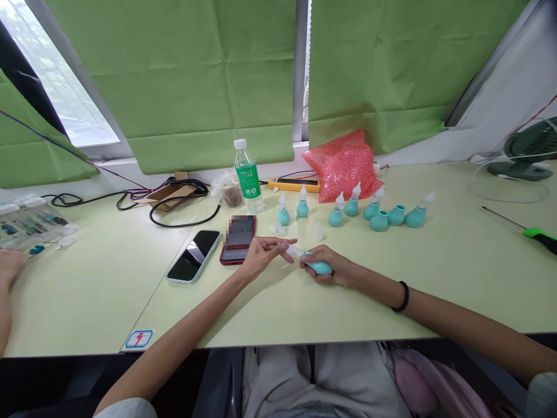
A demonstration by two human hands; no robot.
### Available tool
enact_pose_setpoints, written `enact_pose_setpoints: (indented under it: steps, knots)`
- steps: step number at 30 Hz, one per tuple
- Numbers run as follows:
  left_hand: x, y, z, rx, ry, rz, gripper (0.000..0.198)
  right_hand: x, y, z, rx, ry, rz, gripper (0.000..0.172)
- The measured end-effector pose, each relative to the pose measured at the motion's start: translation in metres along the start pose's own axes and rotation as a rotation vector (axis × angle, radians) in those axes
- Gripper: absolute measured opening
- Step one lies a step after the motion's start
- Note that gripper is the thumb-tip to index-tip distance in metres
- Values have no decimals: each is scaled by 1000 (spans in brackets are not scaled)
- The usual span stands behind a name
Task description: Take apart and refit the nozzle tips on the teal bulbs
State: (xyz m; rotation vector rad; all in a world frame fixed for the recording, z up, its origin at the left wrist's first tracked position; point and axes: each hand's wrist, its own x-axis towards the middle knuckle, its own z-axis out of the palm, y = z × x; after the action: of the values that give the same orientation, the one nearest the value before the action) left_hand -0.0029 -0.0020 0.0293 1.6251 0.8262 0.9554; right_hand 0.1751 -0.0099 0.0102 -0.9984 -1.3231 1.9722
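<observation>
My right hand (335,265) is wrapped round a teal squeeze bulb (321,267), which looks like a nasal aspirator, tilted to the left above the table. From its neck sticks out a whitish translucent nozzle (295,251). Thumb and fingers of my left hand (263,253) pinch that nozzle near its tip. Beyond my hands stand several similar bulbs with nozzles, among them one bulb (284,217) at the left end and one bulb (415,217) at the right. Two bulbs lack nozzles: a front bulb (379,222) and its neighbour (397,215). Small whitish pieces (319,232) lie nearby.
Left of my hands lie a red-edged phone (237,241) and a pale-cased phone (194,256). Behind are a water bottle (248,180), black cable (187,225), a yellow device (294,184) and red bubble wrap (343,165). A screwdriver (539,237) lies right; another person's hand (9,264) is far left.
</observation>
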Motion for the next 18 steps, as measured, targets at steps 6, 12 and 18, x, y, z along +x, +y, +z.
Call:
enact_pose_setpoints:
  steps: [6, 12, 18]
  knots:
    - [-1, -3, 4, -11, 30, 16, 32, -1, -2, 0, 200, -115, 155, 19]
    - [-1, -9, 7, -112, 37, -9, 32, -1, 1, 2, 189, -72, 78, 18]
    - [-3, -7, 8, -138, 20, -29, 34, -1, 3, 3, 178, -100, 44, 19]
